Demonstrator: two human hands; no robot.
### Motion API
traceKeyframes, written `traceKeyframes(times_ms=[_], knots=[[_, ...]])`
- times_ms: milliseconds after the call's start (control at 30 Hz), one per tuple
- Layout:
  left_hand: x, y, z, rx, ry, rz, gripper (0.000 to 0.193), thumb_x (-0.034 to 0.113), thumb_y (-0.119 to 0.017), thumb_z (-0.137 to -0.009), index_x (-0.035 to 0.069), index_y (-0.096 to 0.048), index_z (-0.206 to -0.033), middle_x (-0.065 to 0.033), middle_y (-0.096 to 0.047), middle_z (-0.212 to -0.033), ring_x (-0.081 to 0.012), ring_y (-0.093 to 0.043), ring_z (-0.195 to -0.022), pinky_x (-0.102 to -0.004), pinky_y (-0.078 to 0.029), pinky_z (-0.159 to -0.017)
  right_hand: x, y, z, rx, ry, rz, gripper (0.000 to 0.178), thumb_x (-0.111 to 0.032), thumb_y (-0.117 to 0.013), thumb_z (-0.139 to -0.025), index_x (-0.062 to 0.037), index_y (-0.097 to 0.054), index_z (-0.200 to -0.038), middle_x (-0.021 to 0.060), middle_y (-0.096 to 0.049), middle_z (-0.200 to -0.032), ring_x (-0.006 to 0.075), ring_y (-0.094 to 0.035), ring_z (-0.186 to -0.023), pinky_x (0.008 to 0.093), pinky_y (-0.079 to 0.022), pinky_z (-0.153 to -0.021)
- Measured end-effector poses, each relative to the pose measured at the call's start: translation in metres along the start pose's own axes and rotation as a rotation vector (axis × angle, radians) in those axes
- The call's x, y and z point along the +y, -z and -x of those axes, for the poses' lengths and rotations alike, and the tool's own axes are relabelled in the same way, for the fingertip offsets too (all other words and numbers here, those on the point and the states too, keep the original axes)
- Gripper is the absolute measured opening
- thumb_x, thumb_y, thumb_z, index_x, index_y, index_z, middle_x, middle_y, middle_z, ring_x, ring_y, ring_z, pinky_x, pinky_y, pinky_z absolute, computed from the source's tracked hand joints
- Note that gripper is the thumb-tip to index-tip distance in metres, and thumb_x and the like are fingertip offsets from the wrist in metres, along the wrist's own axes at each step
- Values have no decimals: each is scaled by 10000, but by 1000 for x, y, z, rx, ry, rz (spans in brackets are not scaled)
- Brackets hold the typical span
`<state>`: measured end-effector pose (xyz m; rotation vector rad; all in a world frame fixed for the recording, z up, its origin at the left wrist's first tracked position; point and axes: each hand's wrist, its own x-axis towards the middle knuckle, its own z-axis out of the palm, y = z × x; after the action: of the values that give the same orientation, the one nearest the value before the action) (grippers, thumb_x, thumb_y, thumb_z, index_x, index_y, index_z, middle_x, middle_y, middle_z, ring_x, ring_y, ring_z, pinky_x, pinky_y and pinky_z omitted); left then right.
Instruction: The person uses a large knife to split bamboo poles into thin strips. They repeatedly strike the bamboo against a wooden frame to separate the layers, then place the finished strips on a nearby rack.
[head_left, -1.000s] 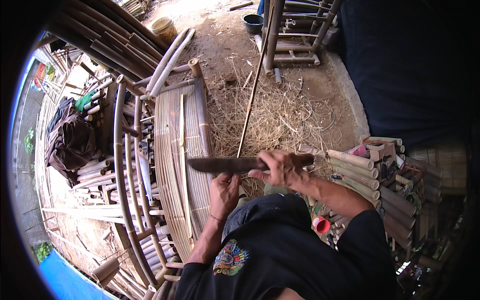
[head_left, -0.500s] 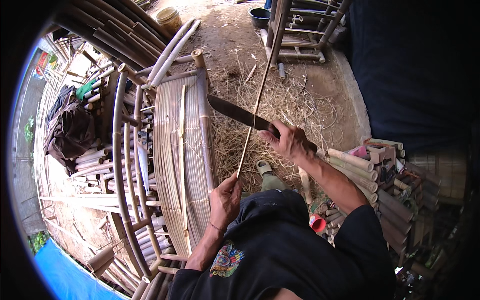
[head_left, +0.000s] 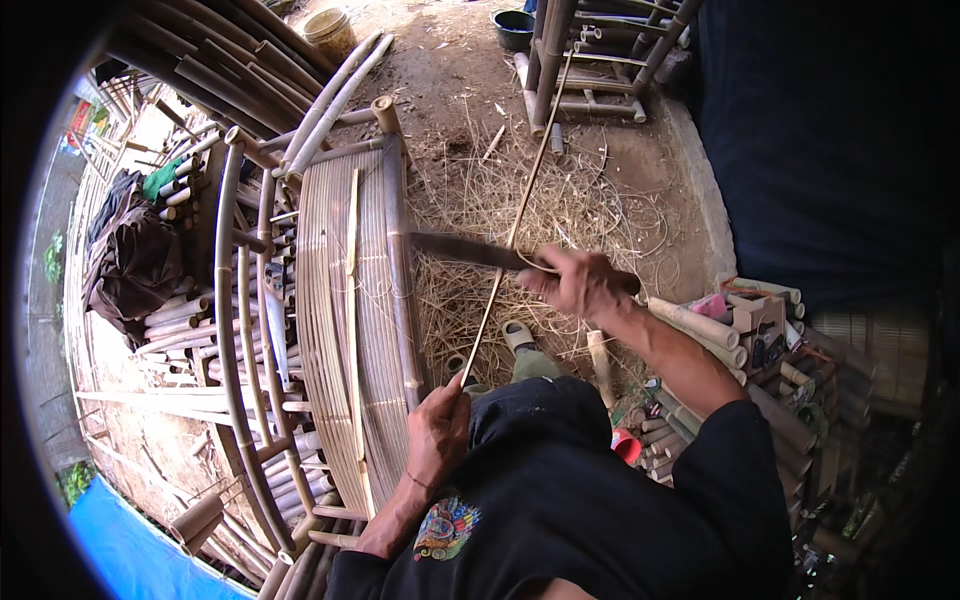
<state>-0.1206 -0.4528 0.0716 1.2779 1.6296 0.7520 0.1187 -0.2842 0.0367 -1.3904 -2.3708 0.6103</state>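
My left hand is closed around the near end of a long, thin bamboo strip. The strip slants away from me, up toward the far right. In my right hand is the handle of a machete, its dark, broad blade pointing left across the strip. Blade and strip cross just left of my right fingers, where a thin pale curl shows. Beside my left hand stands a bamboo bench with a slatted top. A loose pale strip lies lengthwise on it.
Thin shavings cover the ground ahead, near my shoe. Cut bamboo pieces are piled at the right, by a red cup. A bamboo frame and a dark basin stand farther off. Bamboo poles lean far left.
The machete has come slightly lower and nearer me along the strip, its blade now closer to level. My left hand has shifted down and left, and the strip's far end tilts farther right.
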Motion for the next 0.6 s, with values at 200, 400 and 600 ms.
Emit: traceKeyframes(times_ms=[200, 400, 600], knots=[[7, -11, 3, -9, 27, -15, 298, 24, -601, -886, 31, -638, -1181, -156, -550, -715, -253, -590, -627, -351, -464, -594, 28, -2, -2, 101, 92, 15, 608, -676, -402, -929, -109, -572, -790, 43, -578, -543, 194, -599, -471, 385, -454, -393], [-1, -14, 26, -40, -24, -105, 274, 40, -617, -876, 29, -649, -1148, -160, -567, -719, -271, -606, -632, -346, -468, -590, 140, 40, -49, 209, -232, 69, 639, -700, -397, -918, -99, -571, -790, -4, -489, -506, 100, -467, -415, 320, -388, -348], [-45, 7, 95, -23, 4, -244, 192, 73, -568, -909, 19, -695, -1042, -146, -613, -698, -211, -644, -649, -334, -485, -607, 227, 106, -73, 281, -353, 160, 700, -759, -370, -886, -115, -632, -802, 101, -589, -603, 255, -610, -586, 402, -458, -539]])
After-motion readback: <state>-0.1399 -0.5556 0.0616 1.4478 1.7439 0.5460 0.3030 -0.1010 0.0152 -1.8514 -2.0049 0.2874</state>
